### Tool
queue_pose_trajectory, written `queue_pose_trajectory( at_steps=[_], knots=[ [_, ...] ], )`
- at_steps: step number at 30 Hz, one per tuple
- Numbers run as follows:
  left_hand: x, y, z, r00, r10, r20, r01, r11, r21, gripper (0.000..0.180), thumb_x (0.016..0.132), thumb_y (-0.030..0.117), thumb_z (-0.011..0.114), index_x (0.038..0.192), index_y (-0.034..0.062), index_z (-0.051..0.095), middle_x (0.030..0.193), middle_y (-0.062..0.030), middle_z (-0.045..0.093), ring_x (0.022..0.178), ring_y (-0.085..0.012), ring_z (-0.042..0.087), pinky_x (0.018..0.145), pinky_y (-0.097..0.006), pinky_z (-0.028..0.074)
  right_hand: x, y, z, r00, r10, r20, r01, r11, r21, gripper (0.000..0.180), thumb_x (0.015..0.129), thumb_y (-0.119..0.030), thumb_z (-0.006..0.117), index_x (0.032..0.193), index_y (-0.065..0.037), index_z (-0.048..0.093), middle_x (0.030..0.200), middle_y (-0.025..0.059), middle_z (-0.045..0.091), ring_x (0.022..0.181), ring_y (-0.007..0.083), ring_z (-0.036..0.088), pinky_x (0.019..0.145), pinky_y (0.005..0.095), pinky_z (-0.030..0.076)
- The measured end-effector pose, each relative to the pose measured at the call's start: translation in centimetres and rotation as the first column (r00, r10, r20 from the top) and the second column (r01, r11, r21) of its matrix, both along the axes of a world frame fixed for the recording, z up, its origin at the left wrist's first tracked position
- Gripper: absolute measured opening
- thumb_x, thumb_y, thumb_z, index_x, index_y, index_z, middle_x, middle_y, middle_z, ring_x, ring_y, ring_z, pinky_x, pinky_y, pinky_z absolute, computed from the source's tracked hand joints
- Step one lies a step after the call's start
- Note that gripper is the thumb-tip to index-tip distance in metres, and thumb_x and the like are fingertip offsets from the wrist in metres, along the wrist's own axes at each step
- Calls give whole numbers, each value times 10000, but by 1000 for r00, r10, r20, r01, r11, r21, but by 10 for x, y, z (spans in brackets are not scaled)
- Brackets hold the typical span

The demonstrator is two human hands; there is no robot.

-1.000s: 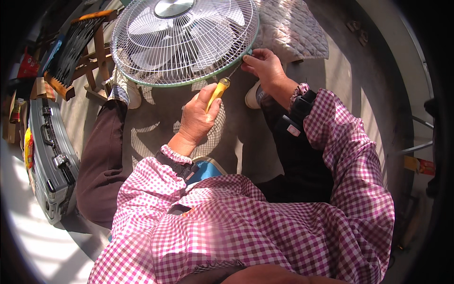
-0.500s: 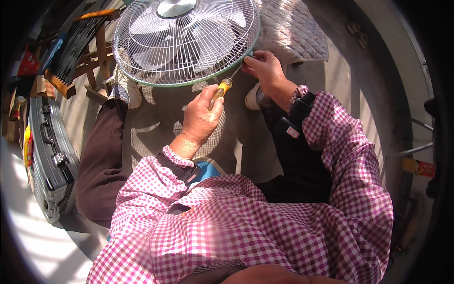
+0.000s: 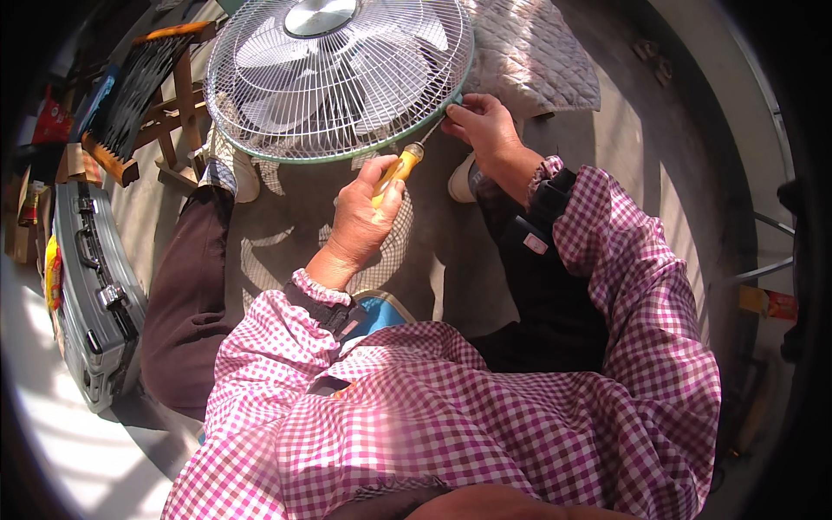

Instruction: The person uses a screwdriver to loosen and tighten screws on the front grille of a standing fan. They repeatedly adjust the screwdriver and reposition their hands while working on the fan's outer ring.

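Note:
A round electric fan (image 3: 347, 82) with a white wire guard, green rim and silver hub stands ahead of me. My left hand (image 3: 360, 212) is closed around the yellow handle of a screwdriver (image 3: 397, 173). Its thin shaft slants up and right to the fan's lower right rim. At that rim my right hand (image 3: 485, 130) pinches with thumb and forefinger, close to the screwdriver's tip. Whatever lies between those fingertips is too small to make out.
A folding wooden stool (image 3: 143, 104) with dark webbing stands at the left, above a silver hard case (image 3: 95, 295). A quilted cushion (image 3: 533, 61) lies right of the fan. My shoes (image 3: 234, 160) rest on the grey floor on either side.
My left hand has turned slightly on the screwdriver handle and shifted a little left, its fingers looser. The right hand stays at the rim.

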State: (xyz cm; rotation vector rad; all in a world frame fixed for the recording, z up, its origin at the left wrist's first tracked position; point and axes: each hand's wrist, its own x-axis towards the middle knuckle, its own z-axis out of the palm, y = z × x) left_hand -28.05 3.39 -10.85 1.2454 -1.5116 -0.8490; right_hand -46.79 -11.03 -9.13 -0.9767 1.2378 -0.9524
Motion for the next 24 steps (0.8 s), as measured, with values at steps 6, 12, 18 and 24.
queue_pose_trajectory(
  at_steps=[6, 12, 18, 24],
  knots=[
    [-21, 7, -8, 984, -28, -177, 35, 999, 36, 476, 910, 203, 659, 1317, 40, 473, 1039, -127, 614, 699, -150, 594, 554, -295, 516, 0, -1, -1, 1000, -3, 6, 3, 1000, -11, 367, 879, -33, 670, 1168, 84, 477, 1034, 132, 602, 878, 220, 652, 817, 322, 581],
    [-19, 15, -7, 142, 316, -938, 546, 765, 341, 434, 933, 290, 638, 1288, 78, 506, 995, -100, 634, 624, -120, 568, 540, -286, 500, 2, 0, -1, 1000, 15, -10, -15, 1000, 2, 373, 881, -36, 670, 1170, 92, 473, 1040, 136, 598, 877, 218, 651, 811, 321, 583],
    [-25, 8, 1, 865, 206, 458, -154, 977, -149, 402, 906, 178, 657, 1277, 90, 530, 971, -70, 657, 769, -157, 630, 675, -330, 525, 4, 0, -5, 1000, -2, -6, 2, 1000, -5, 371, 887, -40, 667, 1171, 97, 471, 1041, 135, 600, 891, 222, 651, 807, 322, 582],
    [-24, 18, 6, 210, 267, -940, 470, 816, 337, 391, 981, 272, 576, 1312, 82, 489, 904, -56, 627, 639, -68, 531, 531, -196, 438, 2, -1, -5, 999, 22, -25, -22, 1000, -9, 361, 888, -39, 663, 1164, 93, 471, 1018, 136, 612, 888, 222, 657, 802, 329, 584]
  ],
)
